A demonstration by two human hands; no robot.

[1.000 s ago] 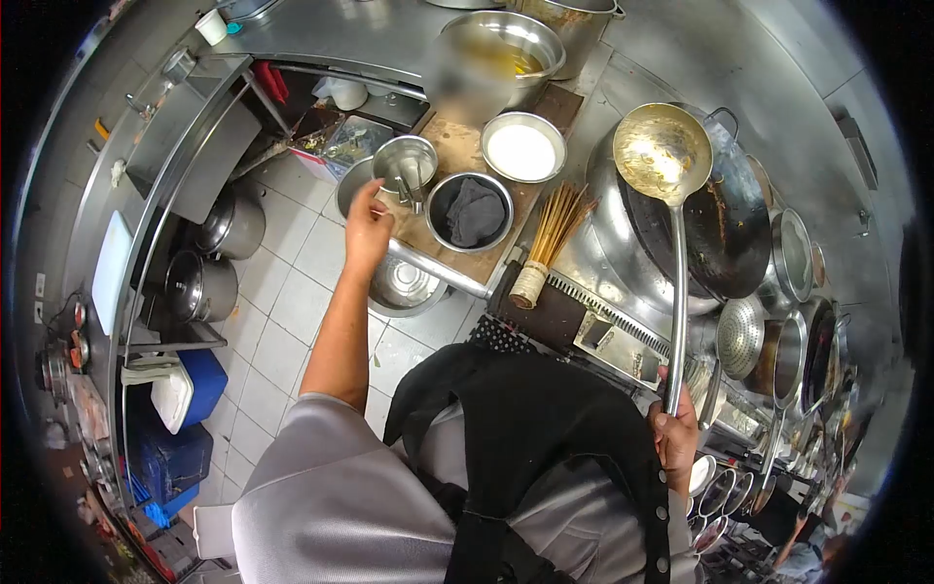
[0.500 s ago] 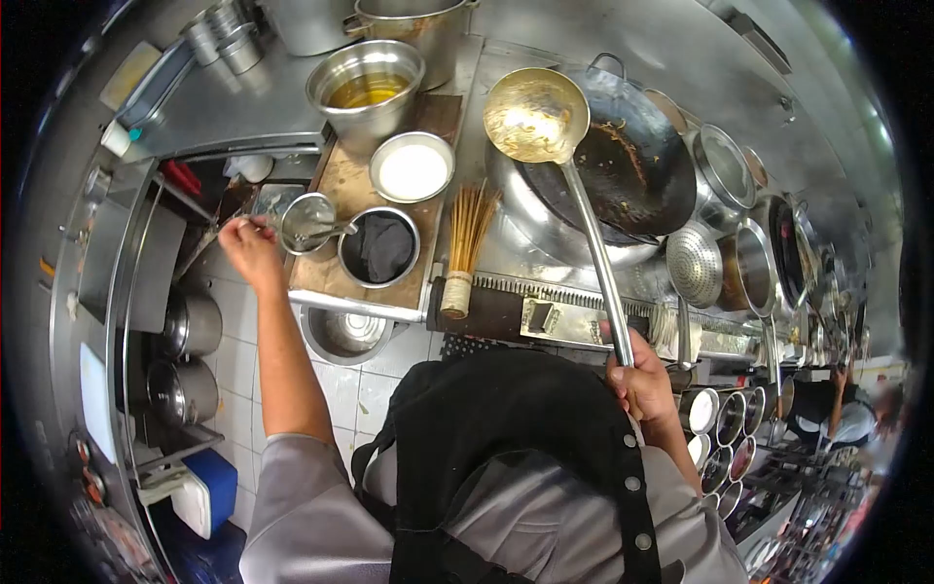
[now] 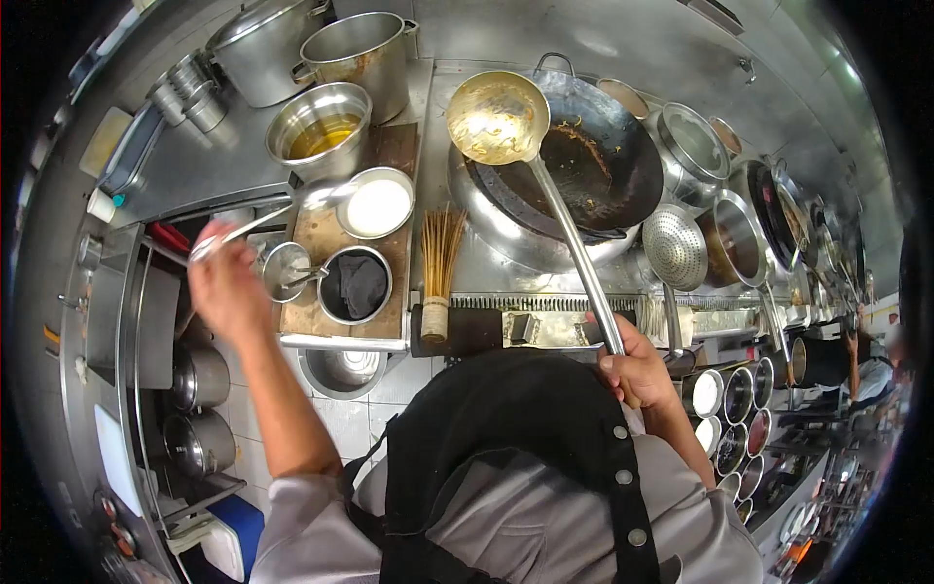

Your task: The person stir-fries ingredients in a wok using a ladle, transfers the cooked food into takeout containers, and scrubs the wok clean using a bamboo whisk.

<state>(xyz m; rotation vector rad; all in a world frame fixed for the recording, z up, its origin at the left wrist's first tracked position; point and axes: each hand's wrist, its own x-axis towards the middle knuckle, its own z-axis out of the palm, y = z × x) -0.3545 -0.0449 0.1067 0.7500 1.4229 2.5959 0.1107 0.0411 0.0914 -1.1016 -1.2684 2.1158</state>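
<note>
My left hand [image 3: 231, 292], blurred, is closed around a thin pale stick-like utensil [image 3: 255, 224], whose end points up and right. Beside that hand stands a small clear container [image 3: 286, 271] with a metal utensil leaning out of it. My right hand [image 3: 637, 364] grips the handle end of a long metal ladle [image 3: 576, 238]. The ladle's wide bowl faces up, coated with yellowish residue and bits of food, left of the dark wok [image 3: 603, 165]. Scraps cling to the wok's inner wall.
On the wooden board [image 3: 316, 234] stand a bowl of white contents [image 3: 377, 204], a pot with dark cloth [image 3: 356, 284] and a bowl of yellow liquid [image 3: 321, 131]. A bamboo brush [image 3: 438, 277] and a perforated skimmer [image 3: 674, 248] flank the wok. Another person [image 3: 866, 375] is far right.
My left hand has lifted, and the pale utensil now shows above it. My right hand keeps holding the ladle much as before. The camera view has shifted.
</note>
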